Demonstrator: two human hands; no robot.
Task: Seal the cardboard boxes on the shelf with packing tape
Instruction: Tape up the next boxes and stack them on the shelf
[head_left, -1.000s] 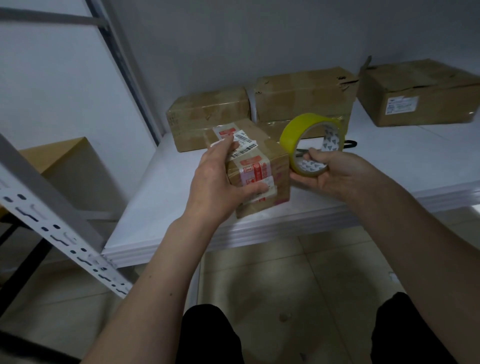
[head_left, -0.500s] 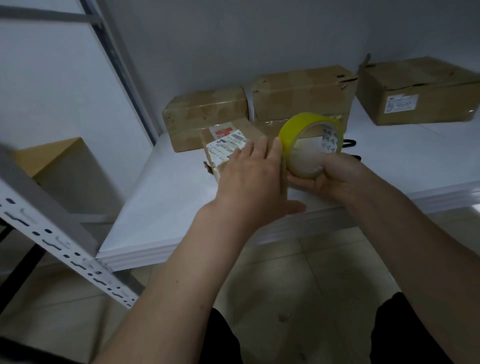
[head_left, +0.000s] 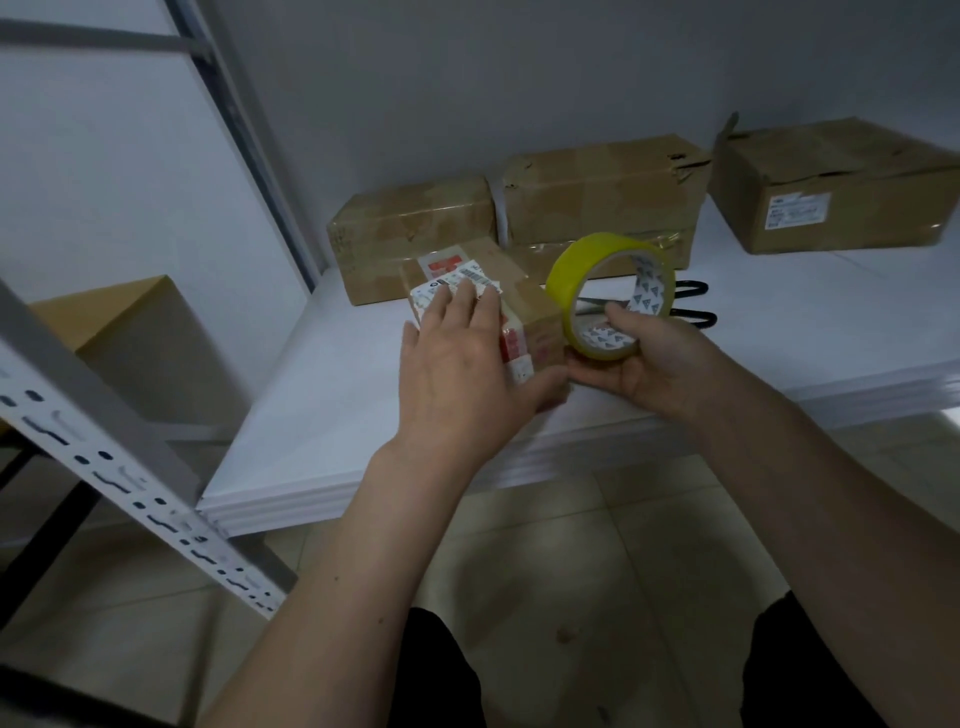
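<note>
A small cardboard box with white labels and red-printed tape sits near the front of the white shelf. My left hand lies flat over its top and near side, fingers on the label, thumb under the front corner. My right hand grips a yellow roll of packing tape, held upright against the box's right side, with the thumb inside the core. Three larger cardboard boxes stand at the back: one left, one middle, one right.
Black-handled scissors lie on the shelf behind the tape roll. A perforated metal shelf upright slants across the lower left. Beyond the shelf's left side stands a brown cabinet. Tiled floor and my dark-clad knees are below.
My left hand slid from gripping the box's near side to lying flat over its top and front. The tape roll stayed against the box's right side, shifting slightly.
</note>
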